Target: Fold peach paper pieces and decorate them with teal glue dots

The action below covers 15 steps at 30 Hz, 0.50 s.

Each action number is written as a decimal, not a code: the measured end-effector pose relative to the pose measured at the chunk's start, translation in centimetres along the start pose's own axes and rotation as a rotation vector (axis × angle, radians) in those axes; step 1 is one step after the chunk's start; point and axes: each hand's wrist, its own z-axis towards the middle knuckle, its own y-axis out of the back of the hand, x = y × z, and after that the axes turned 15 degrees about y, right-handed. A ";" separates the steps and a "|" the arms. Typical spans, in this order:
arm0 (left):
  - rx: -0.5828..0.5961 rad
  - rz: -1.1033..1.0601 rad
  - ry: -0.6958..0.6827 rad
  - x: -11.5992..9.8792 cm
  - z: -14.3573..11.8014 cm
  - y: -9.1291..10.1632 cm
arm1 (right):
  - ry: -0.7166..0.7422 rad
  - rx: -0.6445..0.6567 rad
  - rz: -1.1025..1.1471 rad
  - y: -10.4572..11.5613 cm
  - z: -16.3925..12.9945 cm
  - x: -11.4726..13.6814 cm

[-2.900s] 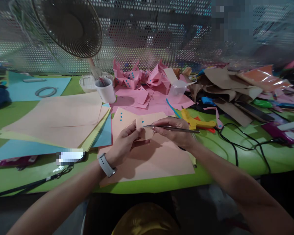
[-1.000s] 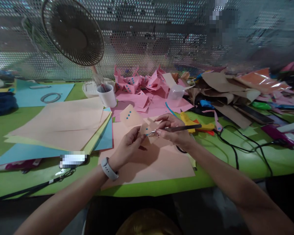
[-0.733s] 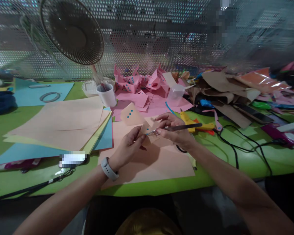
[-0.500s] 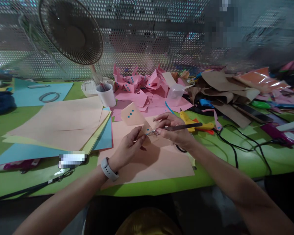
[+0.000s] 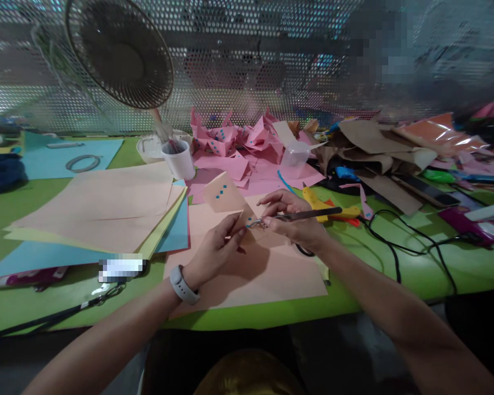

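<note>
My left hand, with a grey band on its wrist, pinches the lower corner of a folded peach paper piece marked with small blue squares. My right hand grips dark tweezers, their curved metal tip at a blue square near my left fingertips. Whether the tip touches the paper is too small to tell. Both hands are above a large peach sheet. Part of a black loop shows below my right hand, and what it belongs to is hidden.
Stacked coloured sheets lie left, near a white cup and a fan. Pink folded papers and a clear plastic container are behind. A yellow glue gun, black cable and brown paper occupy the right.
The tweezers and the folded paper have shifted very slightly. Both hands keep their grips, and the rest looks the same.
</note>
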 end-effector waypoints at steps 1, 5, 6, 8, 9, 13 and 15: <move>0.004 0.000 0.000 0.0 0.0 0.0 | -0.001 -0.001 0.002 0.0 0.0 0.0; 0.010 -0.009 -0.006 0.0 0.0 0.0 | -0.004 -0.010 0.000 -0.1 0.0 0.0; 0.009 -0.009 -0.009 0.1 0.0 0.0 | -0.004 -0.006 -0.003 -0.1 0.0 0.0; 0.005 -0.003 -0.008 0.1 0.0 0.0 | -0.004 0.000 -0.007 -0.1 0.0 0.1; 0.003 0.000 -0.002 0.1 0.0 0.0 | -0.007 0.002 -0.008 -0.1 0.0 0.1; 0.006 0.009 0.013 0.0 0.0 0.0 | -0.024 0.012 -0.001 -0.1 0.0 0.2; 0.005 0.014 0.008 0.0 0.0 0.0 | -0.017 0.016 0.004 -0.1 0.0 0.2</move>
